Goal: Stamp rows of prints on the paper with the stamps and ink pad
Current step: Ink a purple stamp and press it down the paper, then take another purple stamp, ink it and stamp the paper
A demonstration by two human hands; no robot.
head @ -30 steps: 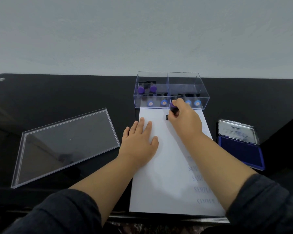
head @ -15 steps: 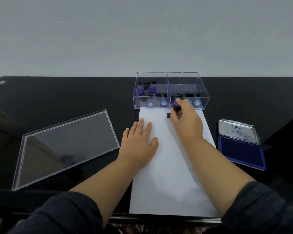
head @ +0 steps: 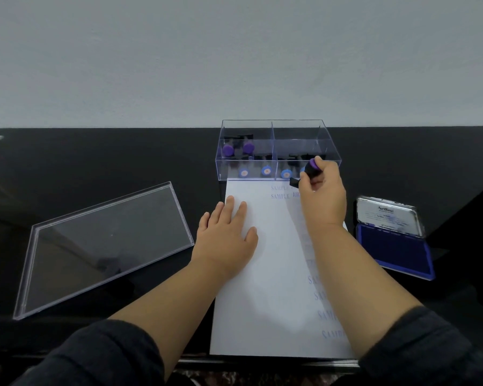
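Observation:
A white sheet of paper (head: 265, 288) lies on the black table, with faint blue "SAMPLE" prints near its top edge and down its right side. My left hand (head: 225, 238) rests flat on the paper's upper left part. My right hand (head: 322, 201) grips a black stamp with a purple knob (head: 311, 169), tilted and lifted just off the top right corner of the paper. A fresh blue print shows beside it. The blue ink pad (head: 396, 250) lies open to the right of the paper, its metal lid raised.
A clear plastic box (head: 276, 135) with compartments stands just beyond the paper and holds several purple and blue stamps. Its clear lid (head: 103, 243) lies flat on the table to the left. The table's front edge runs below my arms.
My right hand has moved right along the paper's top edge and tipped the stamp up off the sheet, uncovering new prints. My left hand has stayed put.

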